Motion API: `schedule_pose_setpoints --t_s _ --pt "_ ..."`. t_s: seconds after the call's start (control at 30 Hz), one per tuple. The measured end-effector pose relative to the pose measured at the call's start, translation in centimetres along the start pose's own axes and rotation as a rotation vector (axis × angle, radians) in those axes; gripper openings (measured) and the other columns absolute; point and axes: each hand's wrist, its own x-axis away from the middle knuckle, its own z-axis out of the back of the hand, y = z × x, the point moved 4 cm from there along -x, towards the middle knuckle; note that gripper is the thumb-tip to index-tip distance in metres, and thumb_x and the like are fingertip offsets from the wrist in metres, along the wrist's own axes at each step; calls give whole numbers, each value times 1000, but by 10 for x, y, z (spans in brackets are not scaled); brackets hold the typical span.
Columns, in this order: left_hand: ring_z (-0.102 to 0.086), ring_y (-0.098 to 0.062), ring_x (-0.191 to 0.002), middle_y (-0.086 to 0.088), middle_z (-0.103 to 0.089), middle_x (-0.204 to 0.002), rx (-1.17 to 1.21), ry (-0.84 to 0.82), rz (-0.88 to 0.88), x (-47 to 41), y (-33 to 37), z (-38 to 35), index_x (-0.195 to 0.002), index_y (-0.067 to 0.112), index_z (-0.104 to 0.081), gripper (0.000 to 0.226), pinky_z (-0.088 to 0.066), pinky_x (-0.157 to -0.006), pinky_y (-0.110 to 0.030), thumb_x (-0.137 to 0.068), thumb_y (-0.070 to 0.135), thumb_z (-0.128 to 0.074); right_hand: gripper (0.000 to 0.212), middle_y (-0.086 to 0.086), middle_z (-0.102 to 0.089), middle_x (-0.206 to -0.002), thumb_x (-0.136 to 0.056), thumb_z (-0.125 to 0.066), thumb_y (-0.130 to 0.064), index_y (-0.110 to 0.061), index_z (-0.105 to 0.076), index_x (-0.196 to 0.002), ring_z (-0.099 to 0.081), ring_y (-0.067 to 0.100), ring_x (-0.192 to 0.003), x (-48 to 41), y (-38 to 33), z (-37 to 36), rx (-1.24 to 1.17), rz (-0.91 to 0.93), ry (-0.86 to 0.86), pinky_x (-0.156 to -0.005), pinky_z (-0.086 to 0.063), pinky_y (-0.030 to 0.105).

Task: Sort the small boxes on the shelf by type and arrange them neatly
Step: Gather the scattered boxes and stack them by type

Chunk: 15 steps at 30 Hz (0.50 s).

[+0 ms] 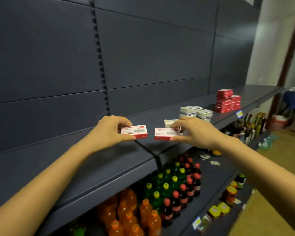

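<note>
My left hand [109, 130] grips a small red-and-white box [136, 132] by its left end, just above the dark shelf [95, 171]. My right hand [194, 133] grips a matching red-and-white box [163, 134] by its right end; the two boxes are side by side with a small gap. Behind my right hand lies a pale box [169, 121], partly hidden. Farther right on the shelf sit several white-and-blue boxes [197, 112] in a low stack, and beyond them a pile of red boxes [227, 101].
The shelf's upright joint [153, 154] runs below the two held boxes. Below are orange bottles [129, 215], green bottles [165, 183] and dark red-capped bottles [187, 183]. Jars [229, 195] stand on a lower shelf at the right. A yellowish floor [279, 193] lies to the right.
</note>
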Motion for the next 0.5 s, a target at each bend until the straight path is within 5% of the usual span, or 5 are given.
schedule_pose_setpoints --t_s 0.5 --pt "-59 -15 -92 -2 -67 -110 -3 -19 -129 -134 154 -135 -108 17 -66 40 -51 -83 -35 -73 34 -74 45 -7 -56 -112 -83 -56 -55 -31 -53 -121 -52 11 -94 62 229 43 49 -188 19 -74 -49 35"
